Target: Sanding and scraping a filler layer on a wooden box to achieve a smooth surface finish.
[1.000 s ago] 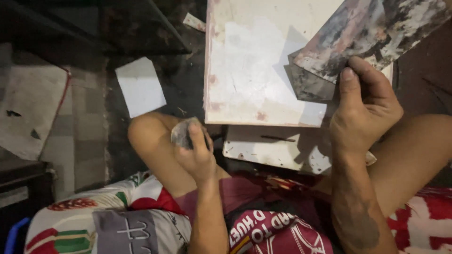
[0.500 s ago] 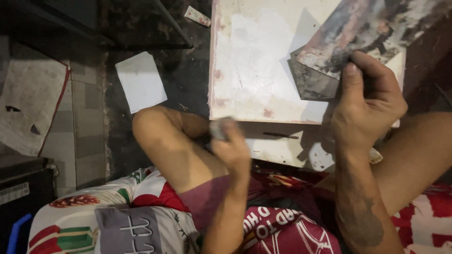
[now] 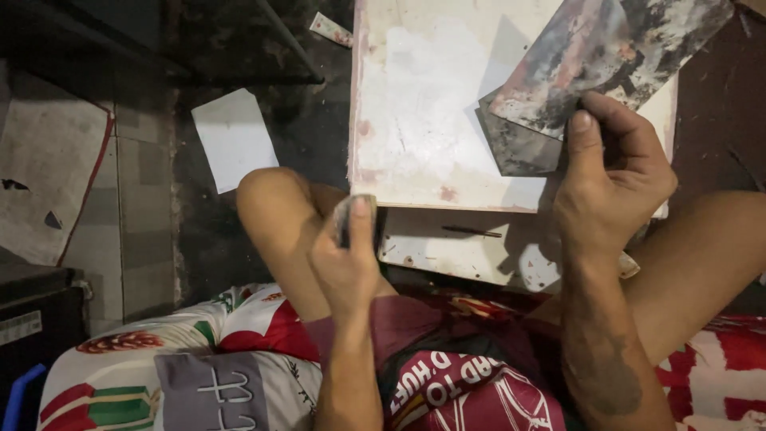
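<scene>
Head view: white board [image 3: 423,120] lies on dark floor [image 3: 311,136] before bare knees, paint-smeared scrapers [image 3: 606,56] over its right part. Right hand [image 3: 610,183] grips their handles; left hand [image 3: 347,259] pinches small grey block [image 3: 345,217] at board's near edge.

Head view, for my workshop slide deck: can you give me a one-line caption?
Seated person's right hand holds stained scraper blades over a white board; left hand pinches a small grey piece.
</scene>
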